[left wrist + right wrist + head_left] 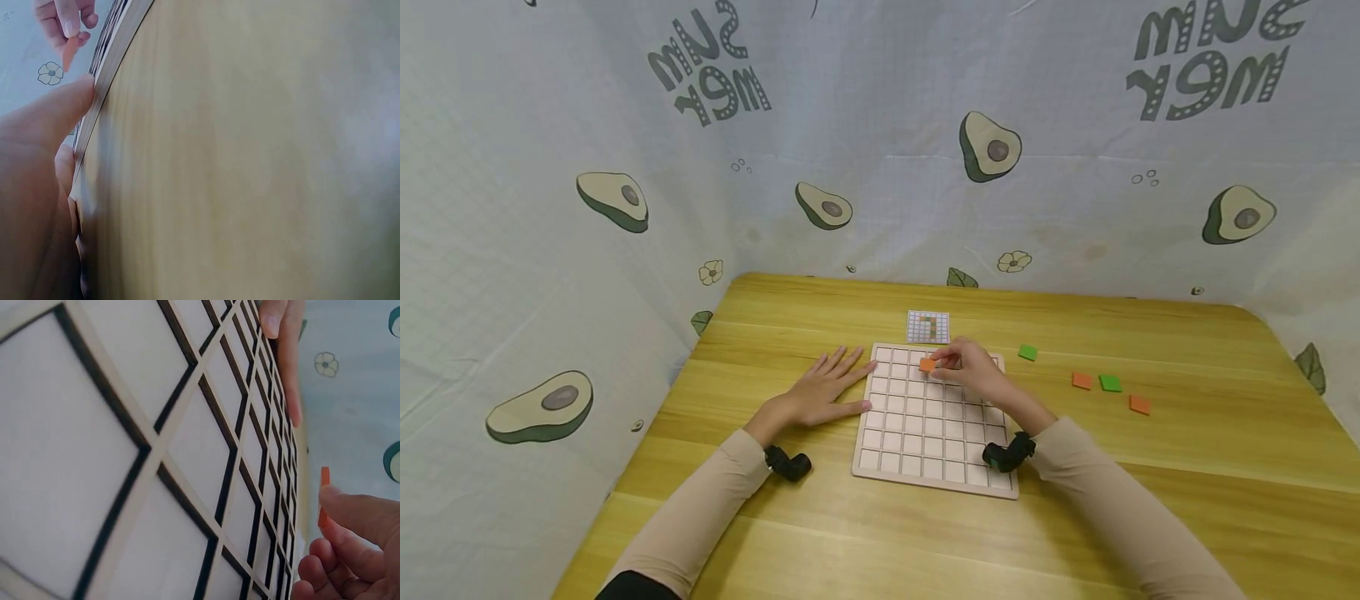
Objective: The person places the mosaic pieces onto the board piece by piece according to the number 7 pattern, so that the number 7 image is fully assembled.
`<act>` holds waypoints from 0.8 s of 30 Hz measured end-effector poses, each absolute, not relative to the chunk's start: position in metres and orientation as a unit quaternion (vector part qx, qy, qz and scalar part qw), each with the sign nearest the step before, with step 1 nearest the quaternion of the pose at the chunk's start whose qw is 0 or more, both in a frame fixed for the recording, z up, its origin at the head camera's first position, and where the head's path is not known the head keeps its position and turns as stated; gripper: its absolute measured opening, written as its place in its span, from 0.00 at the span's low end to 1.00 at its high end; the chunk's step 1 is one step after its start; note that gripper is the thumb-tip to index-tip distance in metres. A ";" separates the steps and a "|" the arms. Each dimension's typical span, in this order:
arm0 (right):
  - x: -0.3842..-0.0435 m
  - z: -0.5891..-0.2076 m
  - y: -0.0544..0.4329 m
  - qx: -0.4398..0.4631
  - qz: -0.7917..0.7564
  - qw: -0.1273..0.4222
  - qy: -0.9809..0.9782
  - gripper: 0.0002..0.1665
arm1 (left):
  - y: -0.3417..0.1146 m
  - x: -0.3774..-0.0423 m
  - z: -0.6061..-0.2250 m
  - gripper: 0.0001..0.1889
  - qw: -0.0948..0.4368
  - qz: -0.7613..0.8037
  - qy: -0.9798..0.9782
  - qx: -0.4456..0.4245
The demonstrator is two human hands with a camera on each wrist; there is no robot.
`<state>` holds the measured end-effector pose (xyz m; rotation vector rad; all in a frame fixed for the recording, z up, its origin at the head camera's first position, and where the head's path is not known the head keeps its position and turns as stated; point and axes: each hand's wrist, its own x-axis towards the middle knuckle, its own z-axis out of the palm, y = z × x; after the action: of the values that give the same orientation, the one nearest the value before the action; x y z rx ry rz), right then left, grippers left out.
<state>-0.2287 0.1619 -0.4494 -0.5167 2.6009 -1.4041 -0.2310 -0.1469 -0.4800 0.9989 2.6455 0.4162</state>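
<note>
My right hand [972,371] pinches a thin orange square tile [927,365] between thumb and fingertips, over the far rows of a pale wooden grid board [934,482]. In the right wrist view the tile [324,495] is seen edge-on, held just above the board's surface. Flat on the table to the left lies my left hand [822,393], fingers spread, its thumb and a fingertip at the board's left edge. The left wrist view shows that thumb [69,106] against the board's side [119,69].
Beyond the board's far edge lies a small card [928,327] printed with a grid and a coloured pattern. To the right are green tiles [1027,352] and orange tiles [1082,381] on the wooden table [1195,358]. A white avocado-print cloth [895,208] hangs behind.
</note>
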 end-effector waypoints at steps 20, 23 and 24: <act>-0.234 -0.458 0.146 -0.167 -0.429 0.080 0.884 0.13 | -0.146 -0.228 -0.477 0.39 0.129 0.157 0.914 0.352; -0.234 -0.458 0.146 -0.167 -0.426 0.077 0.886 0.13 | -0.146 -0.228 -0.478 0.40 0.128 0.159 0.913 0.353; -0.233 -0.458 0.145 -0.166 -0.425 0.077 0.886 0.13 | -0.146 -0.228 -0.478 0.40 0.129 0.159 0.913 0.353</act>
<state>-0.2334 0.1452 -0.4582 -0.4986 2.6560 -1.2736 -0.2281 -0.1462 -0.4782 1.0260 2.6553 0.4617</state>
